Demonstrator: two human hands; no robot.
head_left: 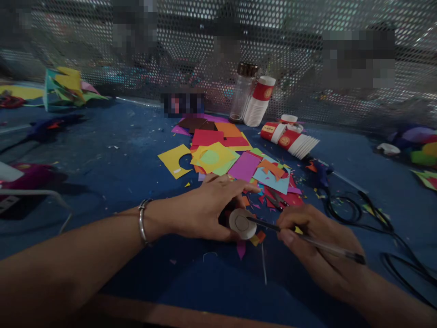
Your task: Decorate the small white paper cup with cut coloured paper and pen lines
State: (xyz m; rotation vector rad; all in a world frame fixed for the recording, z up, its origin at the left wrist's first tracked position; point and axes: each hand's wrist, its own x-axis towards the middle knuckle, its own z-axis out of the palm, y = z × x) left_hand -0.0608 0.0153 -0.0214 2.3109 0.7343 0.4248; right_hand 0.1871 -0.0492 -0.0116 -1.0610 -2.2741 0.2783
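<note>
My left hand (200,209) is wrapped around a small paper cup whose round white base (244,231) faces up toward me. A dark circle is drawn on that base. The cup's sides are mostly hidden behind my fingers. In my right hand (316,248) is a slim pen (262,223) with a clear barrel, and its dark tip rests at the edge of the drawn circle. Just beyond my hands lie a pair of scissors (278,201), a purple paper (244,166), and a yellow sheet (175,160) with a round cutout.
Stacked paper cups (255,109) stand by a glass bottle (241,93) at the perforated metal panel (191,59). More cups (288,139) lie on their side. A glue gun (319,173) with a black cable (348,223) is on the right, another dark tool (49,128) on the left.
</note>
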